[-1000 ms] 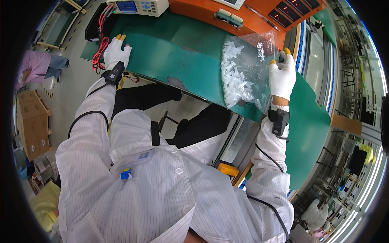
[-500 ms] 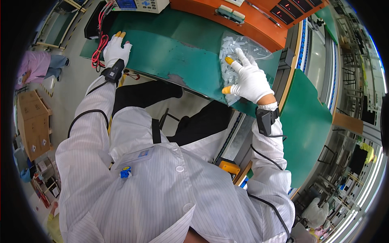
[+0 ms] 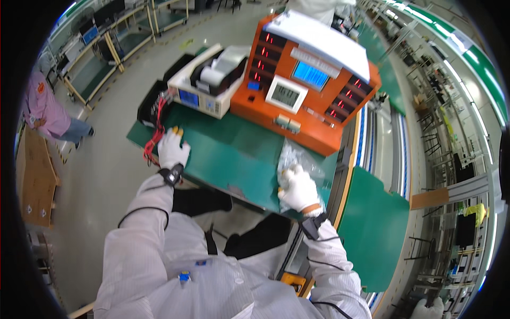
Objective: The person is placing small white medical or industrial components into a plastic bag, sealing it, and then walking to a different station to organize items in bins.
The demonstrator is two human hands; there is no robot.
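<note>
My left hand (image 3: 173, 150), in a white glove with yellow fingertips, rests on the green tabletop (image 3: 220, 162) with its fingers stretched out. Nothing is in it. Beside it, red cables (image 3: 154, 139) hang over the table's left edge. On the right part of the table lies a clear plastic bag (image 3: 289, 155) of small, pale, translucent pieces. My right hand (image 3: 300, 190), gloved the same way, is on this bag with its fingers curled in and closed on it. The hand hides part of the bag, and blur hides whether a single piece is between the fingertips.
An orange instrument box (image 3: 255, 109) with red displays stands along the table's back. To its left are a benchtop meter (image 3: 210, 103) and a small printer (image 3: 218, 74). A conveyor (image 3: 361, 138) runs along the right. A person in pink (image 3: 50, 109) stands far left.
My right hand's spread fingers have curled down onto the plastic bag. My left hand stays flat on the table. The view has tilted up, bringing the whole orange instrument box into sight.
</note>
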